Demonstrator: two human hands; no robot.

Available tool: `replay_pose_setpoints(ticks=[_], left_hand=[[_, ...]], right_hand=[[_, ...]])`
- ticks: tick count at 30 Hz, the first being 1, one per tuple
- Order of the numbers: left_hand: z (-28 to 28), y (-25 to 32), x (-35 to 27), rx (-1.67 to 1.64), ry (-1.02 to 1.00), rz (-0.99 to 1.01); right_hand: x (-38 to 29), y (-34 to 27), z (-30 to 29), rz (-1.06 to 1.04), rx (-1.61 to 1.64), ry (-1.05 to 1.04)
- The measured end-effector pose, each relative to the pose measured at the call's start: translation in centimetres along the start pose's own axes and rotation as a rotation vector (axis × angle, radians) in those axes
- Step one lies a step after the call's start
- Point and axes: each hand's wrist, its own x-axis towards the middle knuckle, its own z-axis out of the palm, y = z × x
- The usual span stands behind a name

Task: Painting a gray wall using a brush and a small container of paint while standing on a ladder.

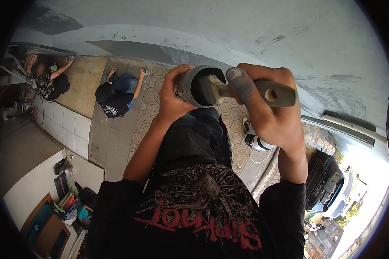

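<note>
My left hand [175, 94] is wrapped around a small round container [188, 84], its open mouth tilted toward me. The inside of the container looks dark, and its rim is smeared with grey paint. In my right hand [272, 113] is a flat paintbrush [283, 94], gripped near the bristles with a grey-stained thumb on top. The brush's handle has a round hole, and its head lies in the container's mouth. The bristle tips are hard to make out against the dark interior. Both hands are raised in front of a pale grey wall [194, 16].
Darker patches mark the wall. Two people, one crouching [116, 97] and one farther left [53, 79], work along its base. Hexagonal paving [149, 97] runs underfoot. On the right are a white item with a cable [262, 144], a tube light [348, 128] and a parked car [322, 184].
</note>
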Motion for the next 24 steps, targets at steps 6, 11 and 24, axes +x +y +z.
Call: replay_pose_setpoints(ticks=[6, 11, 24], left_hand=[[0.2, -0.2, -0.2, -0.013, 0.019, -0.043], [0.4, -0.1, 0.2, 0.025, -0.026, -0.011], [0.6, 0.2, 0.1, 0.064, -0.082, -0.031]], right_hand=[[-0.2, -0.7, -1.7, -0.015, 0.268, 0.147], [0.2, -0.7, -3.7, 0.008, 0.364, 0.029], [-0.5, -1.1, -2.5, 0.026, 0.308, 0.126]])
